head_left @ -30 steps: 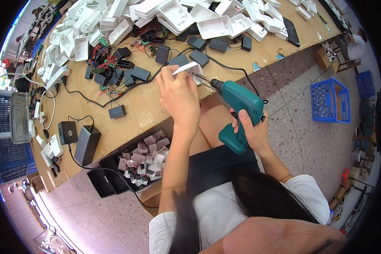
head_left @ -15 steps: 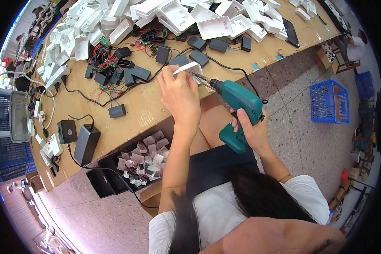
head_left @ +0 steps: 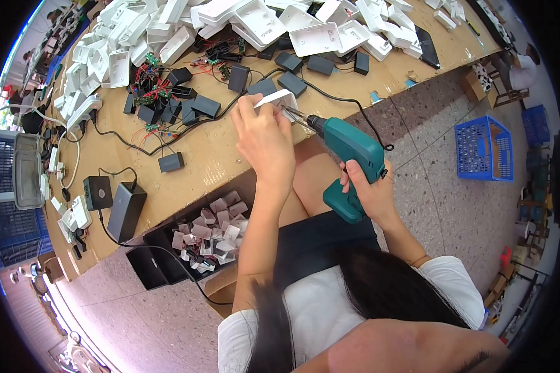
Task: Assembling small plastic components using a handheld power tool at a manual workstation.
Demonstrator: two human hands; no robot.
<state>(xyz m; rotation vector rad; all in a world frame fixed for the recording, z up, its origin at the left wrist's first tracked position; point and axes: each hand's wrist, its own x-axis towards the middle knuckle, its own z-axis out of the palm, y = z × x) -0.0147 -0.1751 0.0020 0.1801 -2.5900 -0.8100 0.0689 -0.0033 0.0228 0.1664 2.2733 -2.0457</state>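
My left hand (head_left: 264,133) is closed around a white plastic housing (head_left: 285,98), tilted up at the table's near edge. My fingers cover much of it. In my right hand (head_left: 370,186) is a teal cordless drill (head_left: 353,149), gripped by its handle. Its bit points left and its tip reaches into the open side of the housing; the exact contact point is too small to make out. Behind the housing lie several dark grey rectangular boxes (head_left: 292,83) with thin wires.
White housings (head_left: 258,25) are heaped across the back of the cardboard-covered table (head_left: 211,168). Green circuit boards with red wires (head_left: 152,87) lie left of centre. A black cable (head_left: 348,101) runs behind my hands. Below the edge stands a black bin of small pale parts (head_left: 214,230). A blue crate (head_left: 484,149) is on the floor.
Almost nothing differs. The drill has shifted very slightly, its tip still inside the housing, and my left hand keeps its hold.
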